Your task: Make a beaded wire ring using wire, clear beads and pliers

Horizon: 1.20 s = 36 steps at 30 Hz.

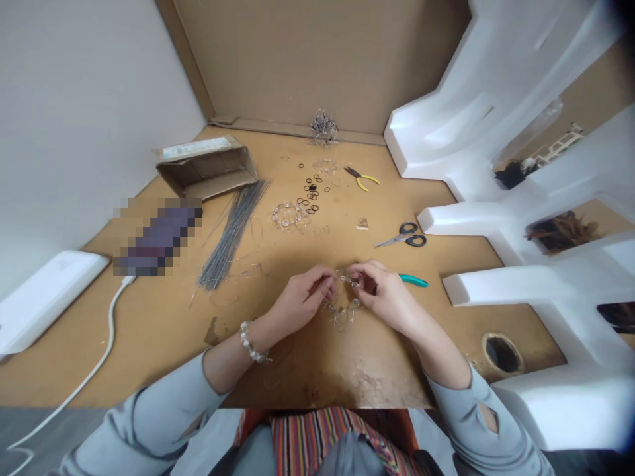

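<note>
Both hands hold a small beaded wire ring [342, 311] just above the tabletop, with thin wire ends sticking out at its lower side. My left hand [310, 294] pinches its left edge between thumb and fingers. On the opposite side, my right hand [381, 291] has its fingertips closed on the ring's upper right part. The exact spot under the fingertips is too small to make out. Behind my right hand lies a tool with a teal handle [414, 281], its front end hidden. A similar beaded ring [289, 216] rests farther back on the table.
Scissors [404, 237] and yellow-handled pliers [362, 178] lie to the right. Small dark rings [311, 195] sit mid-table, a wire clump [323, 129] behind. Left are a wire bundle [233, 238], a cardboard box [208, 172] and a cabled power bank [54, 297]. White foam [476, 287] borders the right.
</note>
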### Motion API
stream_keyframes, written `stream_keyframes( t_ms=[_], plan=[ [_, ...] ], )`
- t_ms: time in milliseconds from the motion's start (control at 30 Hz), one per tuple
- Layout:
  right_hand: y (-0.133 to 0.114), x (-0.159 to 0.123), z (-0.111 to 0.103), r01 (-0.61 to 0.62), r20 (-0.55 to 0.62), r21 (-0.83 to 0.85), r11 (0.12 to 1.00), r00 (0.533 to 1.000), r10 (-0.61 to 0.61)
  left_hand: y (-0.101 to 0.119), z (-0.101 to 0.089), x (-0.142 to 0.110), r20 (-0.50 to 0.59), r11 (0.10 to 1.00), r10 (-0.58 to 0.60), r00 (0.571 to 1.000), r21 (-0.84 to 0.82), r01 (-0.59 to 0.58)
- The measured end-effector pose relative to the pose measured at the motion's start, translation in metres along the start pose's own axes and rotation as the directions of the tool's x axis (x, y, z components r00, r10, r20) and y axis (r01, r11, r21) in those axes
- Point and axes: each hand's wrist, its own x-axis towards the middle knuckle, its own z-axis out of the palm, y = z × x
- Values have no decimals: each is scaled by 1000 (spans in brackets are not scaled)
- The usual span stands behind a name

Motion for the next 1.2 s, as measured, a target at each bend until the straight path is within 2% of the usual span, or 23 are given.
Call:
stream_keyframes(
  t_ms=[367,600,767,1067,1200],
  plan=[
    [-1,2,8,-70,-77,-30,997,995,68,4,-1,-2,52,990,87,995,104,-92],
    [-1,1,10,-47,-105,-43,998,994,42,7,0,-4,62,989,56,996,135,-64],
    [-1,1,7,-33,-69,-27,999,997,31,9,0,-4,60,989,51,997,137,-59],
    [-3,1,6,-159,-97,-16,987,983,157,7,-1,-5,65,990,38,997,130,-47],
    [-3,1,6,-149,-105,-34,988,984,145,8,-3,-4,78,982,68,995,171,-81]
  ],
)
